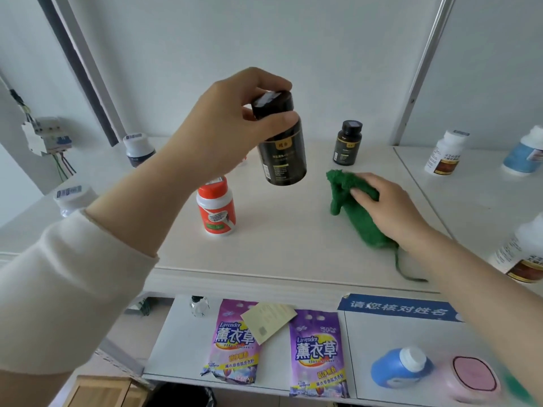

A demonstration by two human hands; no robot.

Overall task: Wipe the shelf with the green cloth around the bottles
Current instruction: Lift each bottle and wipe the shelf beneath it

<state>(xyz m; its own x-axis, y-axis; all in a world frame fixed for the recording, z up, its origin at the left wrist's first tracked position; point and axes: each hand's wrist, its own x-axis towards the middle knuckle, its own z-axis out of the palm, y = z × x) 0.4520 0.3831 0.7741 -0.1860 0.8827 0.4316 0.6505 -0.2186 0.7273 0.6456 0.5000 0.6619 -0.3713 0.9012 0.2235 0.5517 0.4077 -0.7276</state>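
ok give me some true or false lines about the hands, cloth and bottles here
1. The left hand holds a black bottle lifted off the shelf. True.
2. The right hand rests on the green cloth. True.
3. The orange bottle lies on its side. False: it stands upright.
4. The right hand holds the second black bottle. False: it stands untouched at the back of the shelf.

Bright, even light with faint shadows; wide-angle bending at the edges; the lower right corner is blurred.
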